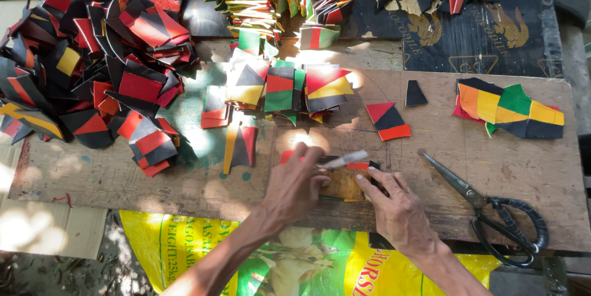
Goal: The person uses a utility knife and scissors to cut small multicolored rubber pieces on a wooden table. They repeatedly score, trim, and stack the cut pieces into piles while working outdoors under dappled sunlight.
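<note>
My left hand [298, 182] grips a silver marker pen [345, 160], its tip pointing right over a small multicoloured patch [342, 184] lying on the wooden board [123, 179]. The fingers of my right hand [394, 207] press flat on the right side of that patch, which shows yellow, red and black and is mostly hidden under both hands. A red and black piece [388, 121] lies just beyond the hands.
Black-handled scissors [492, 210] lie shut on the board to the right. A big heap of red, black and yellow pieces [92, 56] fills the left; smaller stacks [283, 87] sit in the middle, a stitched colourful strip [511, 108] far right. A yellow-green sack [295, 259] hangs below.
</note>
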